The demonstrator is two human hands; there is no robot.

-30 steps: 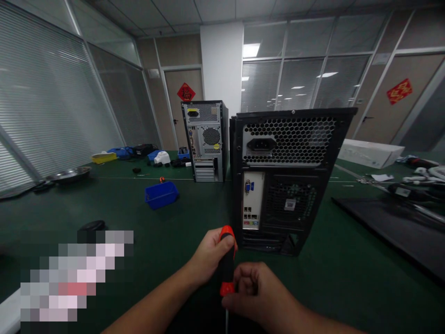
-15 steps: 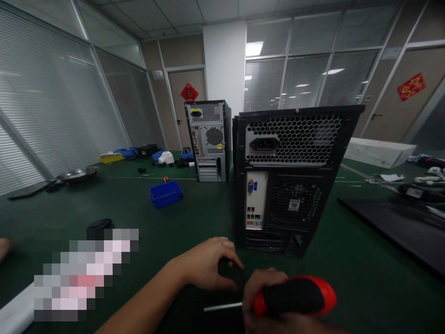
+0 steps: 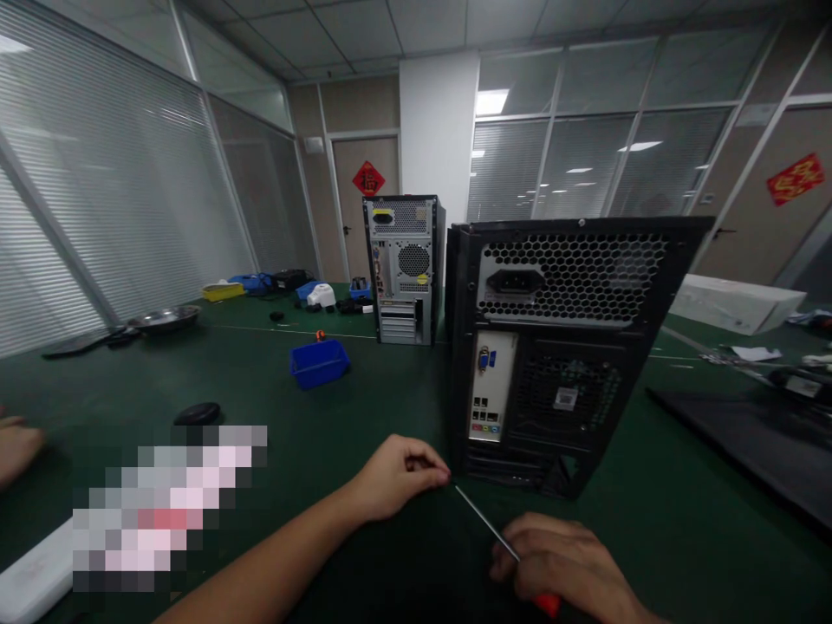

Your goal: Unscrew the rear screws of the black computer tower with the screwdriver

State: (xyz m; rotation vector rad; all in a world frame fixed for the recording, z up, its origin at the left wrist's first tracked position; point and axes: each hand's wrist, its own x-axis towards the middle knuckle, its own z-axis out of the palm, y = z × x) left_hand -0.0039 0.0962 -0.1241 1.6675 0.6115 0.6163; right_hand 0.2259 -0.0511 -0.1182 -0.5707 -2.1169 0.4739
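Observation:
My right hand is closed around a screwdriver; its thin metal shaft points up and left, and a bit of red handle shows below the fingers. My left hand is closed in a pinch close to the screwdriver's tip. Whatever lies between those fingertips is too small to make out. Just beyond both hands a black computer tower stands upright on the green table, its back panel facing me. The tip and the pinching fingers are near its lower left corner, apart from the case.
A second computer tower stands farther back. Left of it are a blue bin, a metal bowl and a black mouse-like object. Another person's hand rests at the left edge. A black flat panel lies right.
My left fingers have closed from a loose curve into a pinch. My right hand has turned the screwdriver, so its tip now points up toward the left hand. The view has shifted slightly.

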